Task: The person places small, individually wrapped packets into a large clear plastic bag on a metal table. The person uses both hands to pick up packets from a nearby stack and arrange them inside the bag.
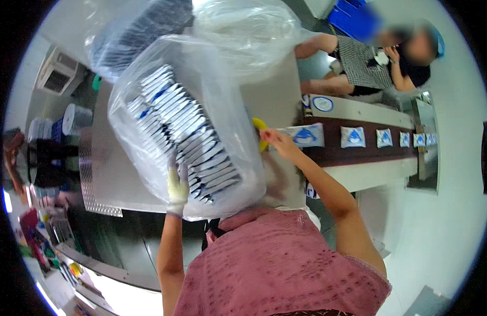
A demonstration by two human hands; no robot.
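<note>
So the big clear bag (241,168) was lying on the grey table (114,181), packed with silvery packets (188,126) lined up on edge in slanting rows, running from the upper left down toward the person. The left hand (178,188), in a pale glove, was right at the bag, fingers pretty much stretched out with a bit of a gap between them, tips up against the lower row of packets. They didn't look closed around any of them, more like just resting there.

Over on the other side of the bag was the right hand (279,141), no glove, fingers curled in close together beside a yellow ring (260,127). Can't tell if they had hold of the ring or were only next to it, kinda blurry there. A loose white packet with a blue picture (308,135) was just past that hand, at the near end of a dark red belt (370,154). More of the same, like this white and blue packet (352,137), sat in a line along the belt, spaced out first and bunched up at the far end.

Behind the main bag was a puffy clear bag (246,34), plus a stuffed plastic bag (140,39) to its left. Another person (417,52) in a blue cap was at the upper right, near a blue crate (353,21)
</note>
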